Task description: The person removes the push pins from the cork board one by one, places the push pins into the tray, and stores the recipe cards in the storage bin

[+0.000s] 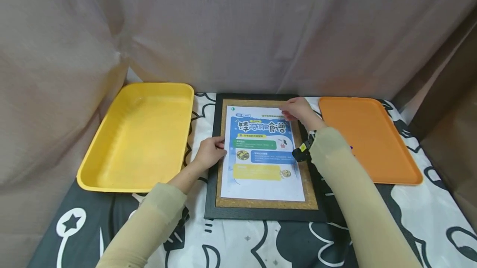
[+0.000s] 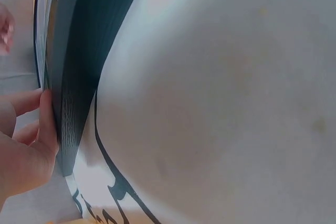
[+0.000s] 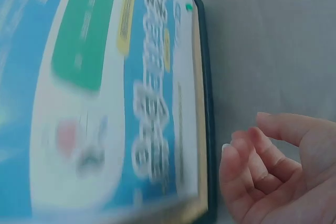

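A printed paper sheet with blue, green and yellow panels lies on a brown board inside a black picture frame. My left hand is at the left side, its fingertips touching the frame's edge near the sheet; in the left wrist view its fingers rest against the frame's side. Over the sheet's upper right corner is my right hand. The right wrist view shows that hand with loosely bent fingers, thumb apart from them and nothing visible between.
A deep yellow tray stands on the left and a flat orange tray on the right, close to the frame. A black-and-white patterned cloth covers the table. Grey-brown curtains hang behind and at both sides.
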The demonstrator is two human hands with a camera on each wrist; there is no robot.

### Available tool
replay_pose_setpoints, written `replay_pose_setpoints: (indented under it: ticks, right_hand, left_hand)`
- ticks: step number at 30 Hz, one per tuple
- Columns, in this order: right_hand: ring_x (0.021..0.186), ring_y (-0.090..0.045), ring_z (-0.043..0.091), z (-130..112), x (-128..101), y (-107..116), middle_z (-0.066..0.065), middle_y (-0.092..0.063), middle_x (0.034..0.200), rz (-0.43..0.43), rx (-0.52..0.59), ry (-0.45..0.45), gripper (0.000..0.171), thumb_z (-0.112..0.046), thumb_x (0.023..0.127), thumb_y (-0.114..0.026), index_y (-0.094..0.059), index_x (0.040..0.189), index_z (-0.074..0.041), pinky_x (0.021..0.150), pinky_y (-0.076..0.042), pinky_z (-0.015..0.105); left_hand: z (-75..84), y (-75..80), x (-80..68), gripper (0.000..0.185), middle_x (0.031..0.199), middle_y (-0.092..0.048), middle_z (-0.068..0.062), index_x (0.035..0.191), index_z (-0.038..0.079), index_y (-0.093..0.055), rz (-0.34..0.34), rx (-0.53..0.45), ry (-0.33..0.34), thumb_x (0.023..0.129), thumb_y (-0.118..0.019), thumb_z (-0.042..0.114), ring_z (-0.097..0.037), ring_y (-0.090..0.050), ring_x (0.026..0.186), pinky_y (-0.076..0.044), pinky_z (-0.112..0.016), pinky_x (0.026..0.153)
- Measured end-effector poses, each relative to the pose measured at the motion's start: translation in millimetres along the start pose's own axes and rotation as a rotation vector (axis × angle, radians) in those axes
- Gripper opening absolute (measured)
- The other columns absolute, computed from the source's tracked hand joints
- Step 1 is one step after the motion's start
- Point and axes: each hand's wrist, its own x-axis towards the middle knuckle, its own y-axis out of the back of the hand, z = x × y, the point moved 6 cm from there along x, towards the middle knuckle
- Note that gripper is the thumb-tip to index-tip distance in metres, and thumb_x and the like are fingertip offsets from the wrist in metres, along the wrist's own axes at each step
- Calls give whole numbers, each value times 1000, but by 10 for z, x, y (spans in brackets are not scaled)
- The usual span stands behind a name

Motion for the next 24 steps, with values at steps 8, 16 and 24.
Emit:
replay_pose_setpoints:
  ticks: [8,16,24]
  right_hand:
    - [70,-59,13,-237,103,-557,6,-59,88,-13,67,-20,27,-22,90,-57,-62,109,-3,61,-51,20]
    - [65,-56,10,-397,154,-900,3,-57,84,-84,158,-14,27,-23,91,-58,-60,110,-4,62,-51,18]
    - [64,-56,7,-408,219,-1184,2,-58,85,-148,198,10,33,-24,90,-59,-62,117,-4,56,-51,15]
  left_hand:
    - [-21,-14,-51,50,96,-60,-12,133,-2,-48,2,-17,2,84,-59,2,-13,-58,74,-54,-22,62]
    - [-13,-18,-29,50,94,-61,-13,132,-3,-48,12,-3,-24,83,-58,1,-12,-57,71,-53,-21,60]
    - [-21,-15,-38,49,96,-62,-13,132,-2,-49,14,-7,-9,84,-58,1,-12,-57,74,-54,-21,62]
